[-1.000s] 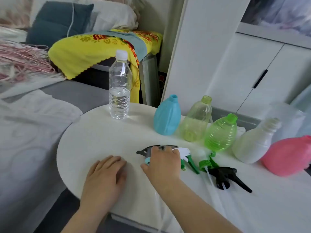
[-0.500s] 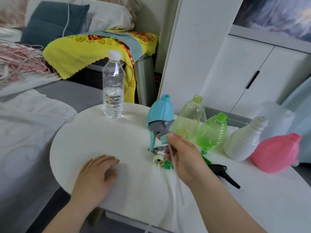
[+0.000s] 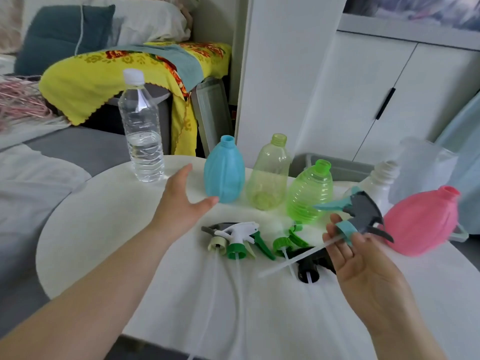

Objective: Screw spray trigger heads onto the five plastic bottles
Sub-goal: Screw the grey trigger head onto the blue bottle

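Several open plastic bottles stand in a row at the back of the white round table point(image 3: 104, 229): a blue bottle point(image 3: 224, 172), a pale yellow-green one point(image 3: 268, 175), a bright green one point(image 3: 310, 193), a white one point(image 3: 376, 185) and a pink one point(image 3: 420, 222). My right hand point(image 3: 363, 261) holds a grey and teal trigger head point(image 3: 361, 211) with its long tube, in front of the white bottle. My left hand point(image 3: 181, 201) is open, its fingers apart, just left of the blue bottle. More trigger heads lie on the table: a white and green one point(image 3: 239, 237), a green one point(image 3: 285, 240) and a black one point(image 3: 309, 266).
A clear water bottle point(image 3: 142, 131) with a white cap stands at the table's back left. Behind the row are a white cabinet point(image 3: 363, 87) and a grey bin point(image 3: 337, 167). A yellow cloth point(image 3: 85, 76) drapes over furniture at the back left, and a bed lies to the left.
My right hand has carried the grey and teal trigger head from near the blue bottle to the right. My left hand has lifted off the table and reached toward the blue bottle.
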Demonstrator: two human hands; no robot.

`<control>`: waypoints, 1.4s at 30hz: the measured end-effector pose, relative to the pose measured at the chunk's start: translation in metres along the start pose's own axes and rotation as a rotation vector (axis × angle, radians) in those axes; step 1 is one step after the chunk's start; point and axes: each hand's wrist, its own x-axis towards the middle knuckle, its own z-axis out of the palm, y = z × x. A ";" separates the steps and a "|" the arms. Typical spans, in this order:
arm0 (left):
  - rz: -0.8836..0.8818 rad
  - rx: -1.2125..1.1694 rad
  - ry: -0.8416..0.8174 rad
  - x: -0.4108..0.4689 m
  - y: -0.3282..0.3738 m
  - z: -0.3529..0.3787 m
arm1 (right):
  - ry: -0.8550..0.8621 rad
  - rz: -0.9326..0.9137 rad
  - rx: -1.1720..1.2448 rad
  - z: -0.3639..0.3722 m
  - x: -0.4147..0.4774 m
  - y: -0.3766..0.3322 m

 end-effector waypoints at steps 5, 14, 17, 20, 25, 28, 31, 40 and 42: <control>-0.058 0.010 0.024 0.038 0.005 0.030 | 0.005 0.032 0.020 -0.014 0.005 0.005; -0.109 -0.018 0.090 0.049 -0.008 0.055 | 0.008 0.101 0.056 -0.023 0.009 0.014; -0.102 -0.058 0.080 0.053 -0.006 0.059 | 0.014 0.118 0.074 -0.025 0.012 0.017; -0.112 -0.082 0.080 0.061 -0.003 0.064 | 0.015 0.123 0.083 -0.027 0.016 0.019; -0.145 0.070 0.187 0.067 -0.002 0.070 | 0.027 0.115 0.075 -0.032 0.021 0.019; -0.109 0.100 0.181 0.068 -0.005 0.070 | 0.030 0.111 0.073 -0.033 0.022 0.019; -0.104 0.024 0.123 0.071 -0.010 0.064 | 0.025 0.108 0.081 -0.031 0.023 0.019; -0.103 -0.183 0.001 0.063 -0.014 0.061 | 0.030 0.096 0.052 -0.032 0.020 0.022; -0.102 -0.232 -0.029 0.066 -0.013 0.063 | 0.025 0.087 0.047 -0.034 0.022 0.021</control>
